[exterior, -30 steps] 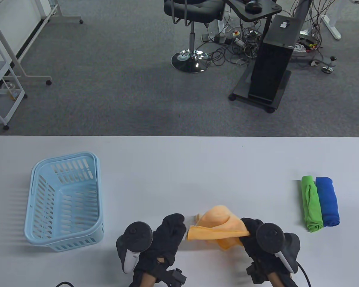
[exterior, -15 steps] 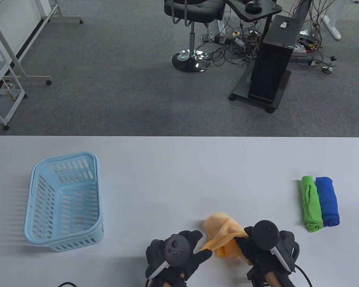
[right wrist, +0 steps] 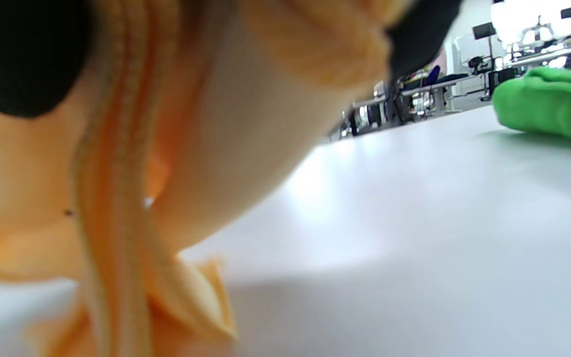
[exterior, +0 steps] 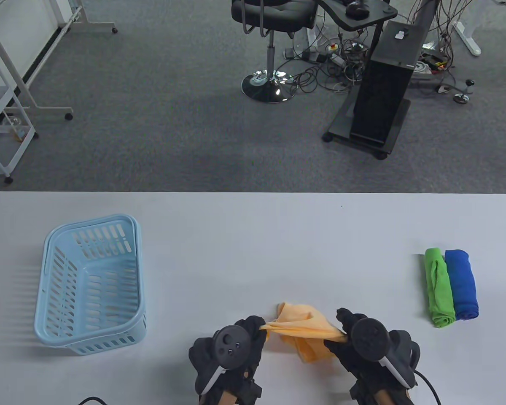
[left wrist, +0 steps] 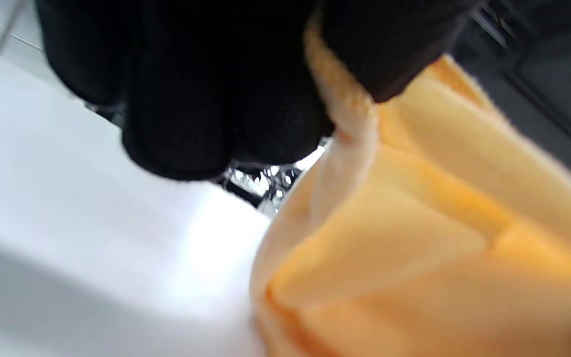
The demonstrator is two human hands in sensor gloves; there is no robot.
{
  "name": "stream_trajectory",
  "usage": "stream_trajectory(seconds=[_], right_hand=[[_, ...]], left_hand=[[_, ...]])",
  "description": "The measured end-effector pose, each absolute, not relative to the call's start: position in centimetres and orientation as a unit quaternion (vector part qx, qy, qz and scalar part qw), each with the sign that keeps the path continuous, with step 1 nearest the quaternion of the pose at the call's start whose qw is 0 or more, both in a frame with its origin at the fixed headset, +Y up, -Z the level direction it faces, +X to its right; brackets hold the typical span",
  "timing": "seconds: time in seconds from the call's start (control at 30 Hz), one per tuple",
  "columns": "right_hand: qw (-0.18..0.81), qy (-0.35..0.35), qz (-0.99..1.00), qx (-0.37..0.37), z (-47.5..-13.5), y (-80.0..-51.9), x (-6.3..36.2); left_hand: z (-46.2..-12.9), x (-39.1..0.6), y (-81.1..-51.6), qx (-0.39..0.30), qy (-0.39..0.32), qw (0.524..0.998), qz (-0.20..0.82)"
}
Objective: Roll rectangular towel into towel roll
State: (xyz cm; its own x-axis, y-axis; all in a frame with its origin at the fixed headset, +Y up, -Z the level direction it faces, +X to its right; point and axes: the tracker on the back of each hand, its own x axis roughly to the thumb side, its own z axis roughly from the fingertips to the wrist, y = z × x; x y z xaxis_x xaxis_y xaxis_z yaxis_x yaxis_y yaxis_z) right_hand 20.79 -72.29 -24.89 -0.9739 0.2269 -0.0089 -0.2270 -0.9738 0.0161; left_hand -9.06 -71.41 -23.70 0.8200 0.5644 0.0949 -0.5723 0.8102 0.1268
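An orange towel [exterior: 303, 333] hangs crumpled between my two hands near the table's front edge. My left hand [exterior: 259, 325] pinches its left corner, and my right hand [exterior: 340, 335] pinches its right corner. The upper edge is stretched between them while the rest droops onto the table. In the left wrist view, my black gloved fingers [left wrist: 181, 94] clamp the towel's [left wrist: 414, 238] hem. The right wrist view is filled with orange towel [right wrist: 132, 163] folds under a gloved finger [right wrist: 18, 54].
A light blue slotted basket [exterior: 90, 284] stands at the left. A rolled green towel [exterior: 439, 287] and a rolled blue towel [exterior: 461, 283] lie side by side at the right; the green roll [right wrist: 548, 101] shows in the right wrist view. The white table [exterior: 244, 236] stretches beyond.
My left hand let go of the towel's left end, swung in beside my right hand to pinch a corner, then pulled left. The towel's top edge is now stretched between both hands.
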Motion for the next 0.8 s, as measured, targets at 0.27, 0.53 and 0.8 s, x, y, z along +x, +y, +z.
stream_trajectory(seconds=[0.27,0.53,0.8], right_hand=[[0.065,0.067,0.995,-0.019,-26.0,-74.4,21.2],[0.041,-0.127,0.979,-0.152,-25.0,-70.5,26.8],[0.126,0.019,0.98,-0.152,-25.7,-73.1,27.7]], left_hand=[[-23.7,-12.4,-71.0,0.088,0.035,0.936,0.338],[-23.4,-13.9,-70.2,0.145,0.083,0.91,0.379],[-23.8,-14.5,-71.4,0.114,0.087,0.907,0.396]])
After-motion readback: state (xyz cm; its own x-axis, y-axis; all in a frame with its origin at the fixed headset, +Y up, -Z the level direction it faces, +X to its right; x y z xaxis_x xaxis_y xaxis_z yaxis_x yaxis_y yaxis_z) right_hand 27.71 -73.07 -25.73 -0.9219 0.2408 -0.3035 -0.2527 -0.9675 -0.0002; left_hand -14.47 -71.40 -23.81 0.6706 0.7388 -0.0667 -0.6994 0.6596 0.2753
